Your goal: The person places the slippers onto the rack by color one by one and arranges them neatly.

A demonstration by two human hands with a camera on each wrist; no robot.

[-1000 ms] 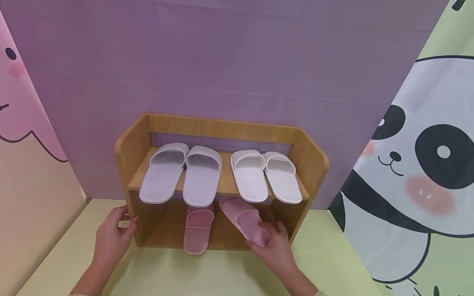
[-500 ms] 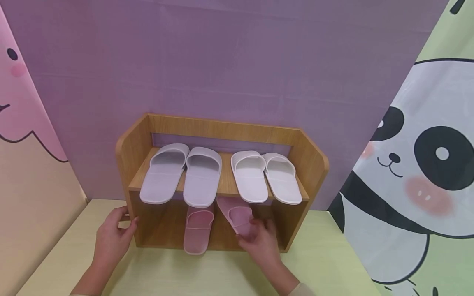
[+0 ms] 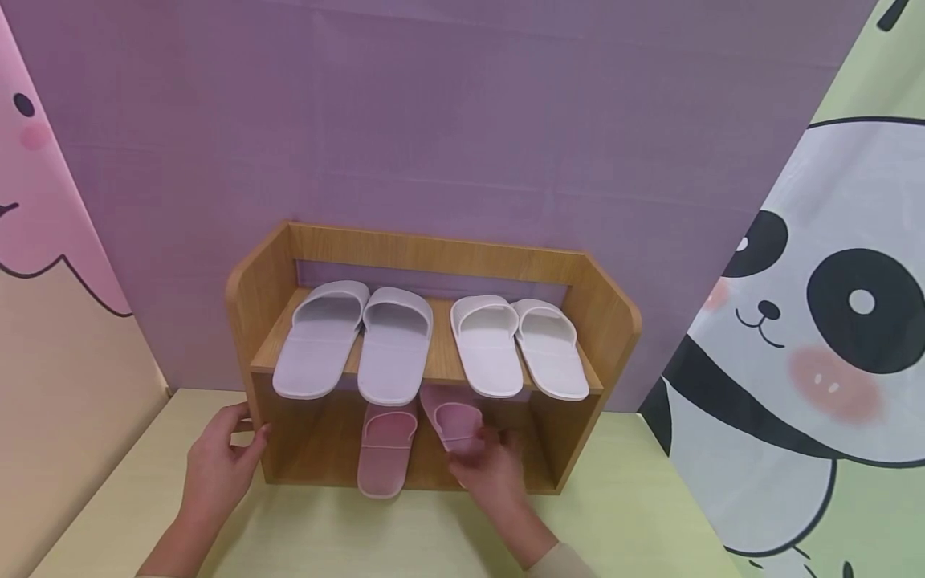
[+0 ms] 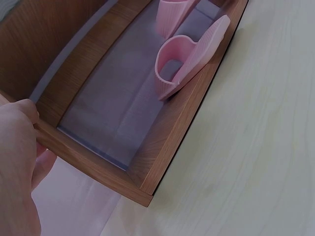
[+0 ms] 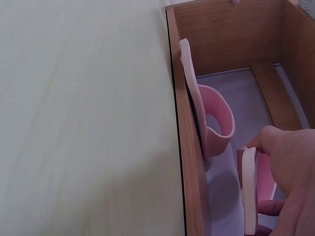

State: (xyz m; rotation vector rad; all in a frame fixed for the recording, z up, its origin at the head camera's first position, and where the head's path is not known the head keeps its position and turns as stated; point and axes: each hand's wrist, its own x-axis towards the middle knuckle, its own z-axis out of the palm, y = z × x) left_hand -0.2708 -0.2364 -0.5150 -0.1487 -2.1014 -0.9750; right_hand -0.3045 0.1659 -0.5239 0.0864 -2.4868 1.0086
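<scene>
A small wooden shoe rack (image 3: pixel 433 245) stands against the purple backdrop. My left hand (image 3: pixel 217 466) grips the front edge of its left side panel, the thumb inside in the left wrist view. In the lower compartment, a pink slipper (image 3: pixel 385 466) lies sole down with its heel end jutting over the front edge. To its right my right hand (image 3: pixel 495 478) pinches the heel end of a second pink slipper (image 3: pixel 455 421), its toe pointing into the compartment. The right wrist view shows this held slipper (image 5: pixel 249 191) apart from the other pink one (image 5: pixel 216 118).
On the upper shelf sit two lavender slippers (image 3: pixel 395 353) at left and two white slippers (image 3: pixel 487 345) at right, heels jutting past the edge. The rack rests on a pale wood-grain table (image 3: pixel 347 530). A panda-print panel (image 3: pixel 795 361) borders the right side.
My right hand has moved left and deeper into the lower compartment with the pink slipper, bringing it nearer the other pink one and straighter. My left hand has stayed on the side panel.
</scene>
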